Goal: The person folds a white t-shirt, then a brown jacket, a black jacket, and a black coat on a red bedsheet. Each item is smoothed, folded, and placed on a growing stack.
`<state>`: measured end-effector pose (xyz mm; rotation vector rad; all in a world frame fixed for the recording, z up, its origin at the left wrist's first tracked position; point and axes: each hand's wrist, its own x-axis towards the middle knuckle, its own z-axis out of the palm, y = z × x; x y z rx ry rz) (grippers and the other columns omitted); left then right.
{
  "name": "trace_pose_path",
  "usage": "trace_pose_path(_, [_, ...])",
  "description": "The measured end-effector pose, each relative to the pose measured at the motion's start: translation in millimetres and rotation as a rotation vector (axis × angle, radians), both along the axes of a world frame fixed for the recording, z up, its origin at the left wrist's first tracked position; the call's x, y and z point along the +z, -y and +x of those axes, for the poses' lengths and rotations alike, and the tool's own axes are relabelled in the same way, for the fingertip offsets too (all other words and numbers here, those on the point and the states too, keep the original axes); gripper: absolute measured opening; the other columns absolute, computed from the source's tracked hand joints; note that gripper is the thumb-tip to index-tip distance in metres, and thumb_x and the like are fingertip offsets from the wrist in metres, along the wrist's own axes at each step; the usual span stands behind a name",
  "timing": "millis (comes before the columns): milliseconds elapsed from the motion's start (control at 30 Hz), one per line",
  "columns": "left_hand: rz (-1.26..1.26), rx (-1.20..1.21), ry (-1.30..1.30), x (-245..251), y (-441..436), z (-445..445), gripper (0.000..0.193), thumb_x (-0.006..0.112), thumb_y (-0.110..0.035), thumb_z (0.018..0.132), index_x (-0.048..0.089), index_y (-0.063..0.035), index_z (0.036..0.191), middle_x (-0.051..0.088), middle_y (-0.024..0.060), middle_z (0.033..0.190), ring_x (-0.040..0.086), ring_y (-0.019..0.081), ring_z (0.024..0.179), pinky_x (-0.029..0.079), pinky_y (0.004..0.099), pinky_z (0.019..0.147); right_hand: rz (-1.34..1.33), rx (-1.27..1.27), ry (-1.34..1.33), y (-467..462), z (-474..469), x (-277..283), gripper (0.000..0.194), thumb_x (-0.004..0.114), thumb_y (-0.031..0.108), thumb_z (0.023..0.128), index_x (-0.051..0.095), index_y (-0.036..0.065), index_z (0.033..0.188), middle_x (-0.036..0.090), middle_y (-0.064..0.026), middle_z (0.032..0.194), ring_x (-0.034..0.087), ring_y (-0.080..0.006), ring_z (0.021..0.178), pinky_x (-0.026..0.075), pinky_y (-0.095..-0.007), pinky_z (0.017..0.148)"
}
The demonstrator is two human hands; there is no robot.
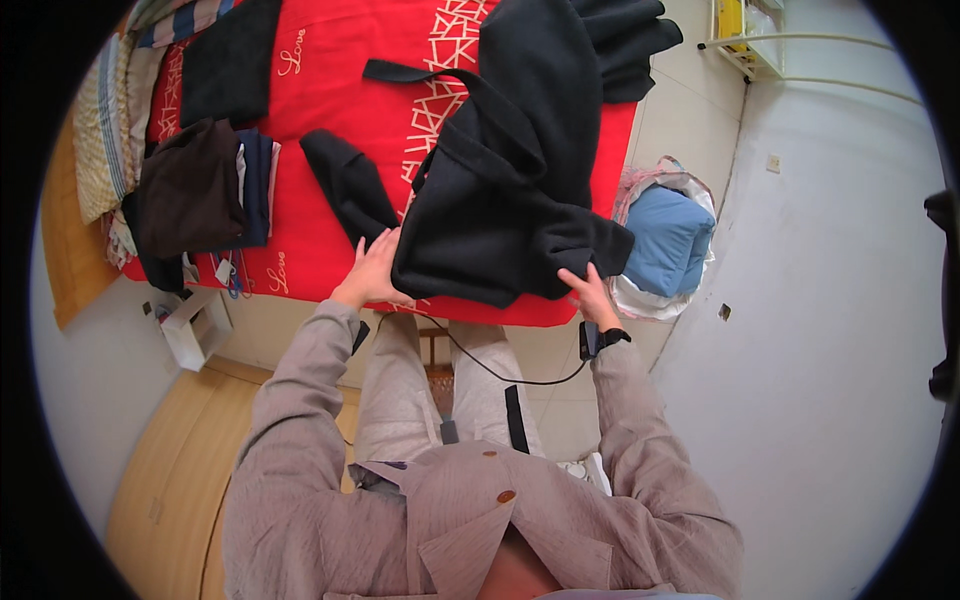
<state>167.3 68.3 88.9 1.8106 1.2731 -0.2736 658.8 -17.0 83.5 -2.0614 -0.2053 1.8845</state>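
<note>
A black coat lies partly folded on the bed's red cover. One dark sleeve sticks out to its left, and a loose belt-like strip curves across the top. My left hand rests against the coat's lower left corner, fingers spread. At the lower right, my right hand touches the bunched cloth by the other sleeve end, thumb and forefinger apart. Whether fabric is pinched under those fingers is hard to see.
Folded clothes and a black folded garment sit on the bed's left side. A bag holding blue fabric stands on the floor at right, near the wall. A cable hangs between my wrists.
</note>
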Motion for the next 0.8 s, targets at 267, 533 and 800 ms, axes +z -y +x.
trace_pose_path(267, [0.168,0.172,-0.095,-44.6,-5.4,1.7,0.044,0.076,-0.016,0.091,0.07,-0.0067,0.133,0.075,0.0143,0.121,0.067,0.0341,0.126,0.024,0.0699,0.129,0.346,-0.074,0.252,-13.0,-49.5,-27.0,0.036,0.084,0.017,0.097,0.077,-0.002,0.127,0.079,-0.007,0.123,0.071,-0.0205,0.113,0.055,-0.0348,0.102])
trace_pose_path(533, [0.37,0.334,0.338,151.0,-79.1,-38.4,0.031,0.077,-0.014,0.095,0.069,-0.0061,0.123,0.076,0.02,0.111,0.07,0.0436,0.118,0.046,0.0535,0.119,0.791,-0.504,0.236,-72.4,27.3,239.8,0.045,0.073,0.017,0.107,0.063,-0.008,0.144,0.071,-0.0156,0.141,0.071,-0.0258,0.125,0.056,-0.0383,0.11])
trace_pose_path(800, [0.637,0.298,0.689,406.0,-168.0,-77.0,0.017,0.072,-0.013,0.105,0.068,-0.0018,0.117,0.07,0.0149,0.09,0.07,0.0216,0.086,0.054,0.0352,0.081,1.413,-0.582,0.385,-95.5,9.3,566.9,0.038,0.066,0.028,0.114,0.07,-0.005,0.131,0.076,-0.014,0.129,0.075,-0.0249,0.113,0.06,-0.0387,0.102])
